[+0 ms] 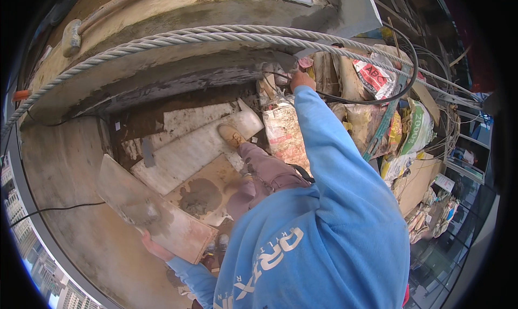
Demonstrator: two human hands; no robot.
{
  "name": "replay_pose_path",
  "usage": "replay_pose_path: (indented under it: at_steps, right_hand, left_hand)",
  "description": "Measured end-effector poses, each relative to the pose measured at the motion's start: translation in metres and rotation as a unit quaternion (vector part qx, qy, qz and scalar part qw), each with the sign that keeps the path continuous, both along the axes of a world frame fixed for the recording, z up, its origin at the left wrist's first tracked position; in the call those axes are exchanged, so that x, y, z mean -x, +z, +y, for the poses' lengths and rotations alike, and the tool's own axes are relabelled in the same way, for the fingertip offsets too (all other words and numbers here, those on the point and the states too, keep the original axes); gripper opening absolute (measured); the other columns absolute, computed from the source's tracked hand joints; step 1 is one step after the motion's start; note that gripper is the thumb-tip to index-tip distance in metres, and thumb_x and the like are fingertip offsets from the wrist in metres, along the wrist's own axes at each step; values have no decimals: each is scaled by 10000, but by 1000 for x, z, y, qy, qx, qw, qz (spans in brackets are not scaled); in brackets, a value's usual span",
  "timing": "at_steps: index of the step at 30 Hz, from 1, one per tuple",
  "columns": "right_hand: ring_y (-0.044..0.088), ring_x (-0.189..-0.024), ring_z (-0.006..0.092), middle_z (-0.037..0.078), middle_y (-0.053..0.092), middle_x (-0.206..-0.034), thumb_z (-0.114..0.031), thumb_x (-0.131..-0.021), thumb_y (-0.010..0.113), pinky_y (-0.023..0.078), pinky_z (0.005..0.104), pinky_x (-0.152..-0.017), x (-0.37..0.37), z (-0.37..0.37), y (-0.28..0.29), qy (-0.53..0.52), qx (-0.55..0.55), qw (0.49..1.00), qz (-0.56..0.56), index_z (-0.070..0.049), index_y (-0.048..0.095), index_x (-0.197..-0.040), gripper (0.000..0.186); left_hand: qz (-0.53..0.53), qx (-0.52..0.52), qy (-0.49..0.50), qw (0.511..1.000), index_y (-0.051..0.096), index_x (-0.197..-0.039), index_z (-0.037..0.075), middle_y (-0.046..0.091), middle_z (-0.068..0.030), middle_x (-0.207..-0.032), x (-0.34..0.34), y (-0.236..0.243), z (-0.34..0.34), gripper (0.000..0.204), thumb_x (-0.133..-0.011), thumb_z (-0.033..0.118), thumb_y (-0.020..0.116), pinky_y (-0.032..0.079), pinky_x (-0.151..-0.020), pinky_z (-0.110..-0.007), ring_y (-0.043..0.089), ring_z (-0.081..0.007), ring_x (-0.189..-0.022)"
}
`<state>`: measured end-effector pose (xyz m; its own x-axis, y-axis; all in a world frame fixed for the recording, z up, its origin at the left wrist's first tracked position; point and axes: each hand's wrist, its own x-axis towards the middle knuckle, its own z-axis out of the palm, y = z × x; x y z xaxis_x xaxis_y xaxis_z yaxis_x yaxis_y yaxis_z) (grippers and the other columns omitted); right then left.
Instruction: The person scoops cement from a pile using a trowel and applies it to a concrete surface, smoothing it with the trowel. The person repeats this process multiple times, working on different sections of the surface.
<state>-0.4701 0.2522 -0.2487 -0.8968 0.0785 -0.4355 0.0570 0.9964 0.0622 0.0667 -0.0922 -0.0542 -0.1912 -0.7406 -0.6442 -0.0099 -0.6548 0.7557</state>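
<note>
My left hand (155, 247) is at the long edge of a tilted, cement-stained board (156, 209), thumb up against it and the other fingers mostly hidden. My right arm reaches far forward. At its end my right hand (302, 80) is closed beside the concrete ledge, among dusty bags. What its fingers hold is hidden; a small pinkish scrap (305, 63) shows just beyond them. A black cable (345, 99) runs right by this hand and loops to the right.
Twisted steel ropes (216, 35) cross in front, above the concrete ledge (210, 4), where a hammer (72, 38) lies. Stacked bags (372, 82) fill the right side. My shoe (232, 136) stands on a pale board (199, 147). Wet mortar (200, 197) lies on another sheet.
</note>
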Motion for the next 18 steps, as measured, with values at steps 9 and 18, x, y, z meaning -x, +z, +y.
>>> replay_pose_path:
  at_steps: [9, 18]
  right_hand:
    - [613, -1165, 336, 136, 665, -1224, -467, -949, 539, 488, 444, -964, 1, 25, -24, -148, 26, 988, 21, -166, 679, -1198, 414]
    - [578, -1203, 389, 233, 639, -1225, -486, -915, 600, 458, 439, -1010, -2, 19, -59, -249, 132, 959, 25, -39, 638, -1209, 537]
  left_hand:
    - [85, -42, 2, 996, 462, -1363, -29, 541, -172, -1310, 15, -1, 4, 600, -907, 361, 479, 437, -993, -426, 542, -308, -1179]
    - [110, -60, -21, 992, 452, -1367, -39, 558, -179, -1322, 4, -4, 8, 591, -911, 334, 476, 435, -1046, -441, 566, -339, -1179]
